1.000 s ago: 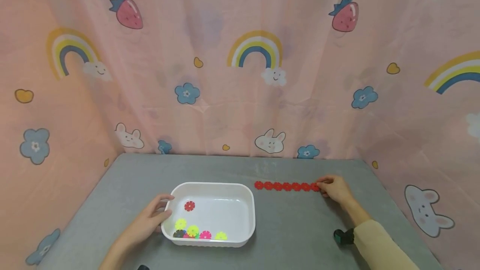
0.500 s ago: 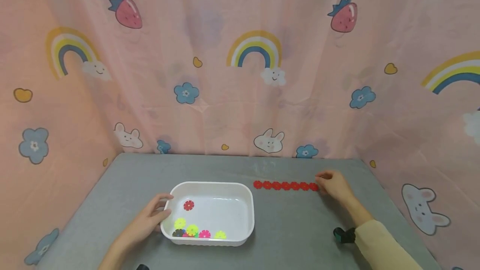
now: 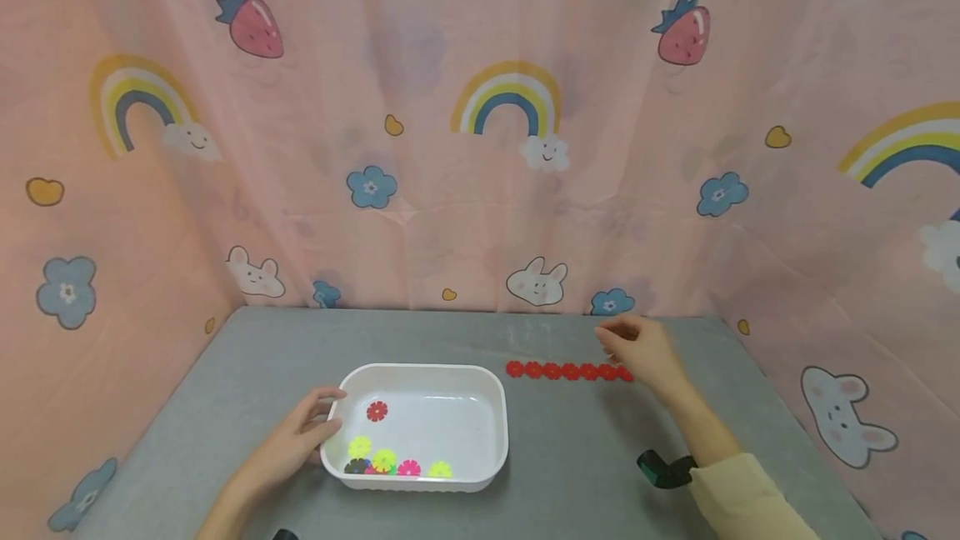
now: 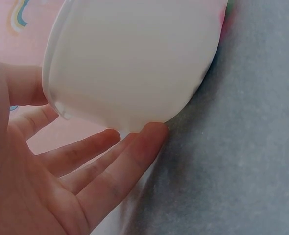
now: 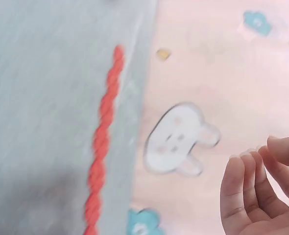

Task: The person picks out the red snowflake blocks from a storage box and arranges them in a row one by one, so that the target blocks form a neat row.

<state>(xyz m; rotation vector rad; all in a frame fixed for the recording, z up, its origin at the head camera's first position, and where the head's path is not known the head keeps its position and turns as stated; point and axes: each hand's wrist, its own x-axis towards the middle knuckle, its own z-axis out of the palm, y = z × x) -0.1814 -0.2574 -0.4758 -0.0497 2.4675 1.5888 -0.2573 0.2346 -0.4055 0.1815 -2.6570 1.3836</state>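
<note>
A white plastic tray (image 3: 487, 390) stands on the table with several flower-shaped discs in it. My left hand (image 3: 300, 427) holds its left end; in the left wrist view, fingertips (image 4: 154, 134) touch the outer wall and the rim lies against another finger. Farther back on the right, several red flower discs form a straight joined row (image 3: 570, 372). My right hand (image 3: 648, 357) is raised just above the right end of that row, partly in front of it. The right wrist view shows loosely bent fingers with nothing between them, apart from the red row.
Inside the tray lie a red disc (image 3: 377, 412), yellow discs (image 3: 360, 447), a pink disc (image 3: 408, 467) and a black disc (image 3: 356, 466). A pink patterned curtain (image 3: 450, 240) hangs behind the grey table (image 3: 585, 457).
My right hand has let go of the row's right end, lifted and shifted left. The row stays in place. My left hand and the tray hold still.
</note>
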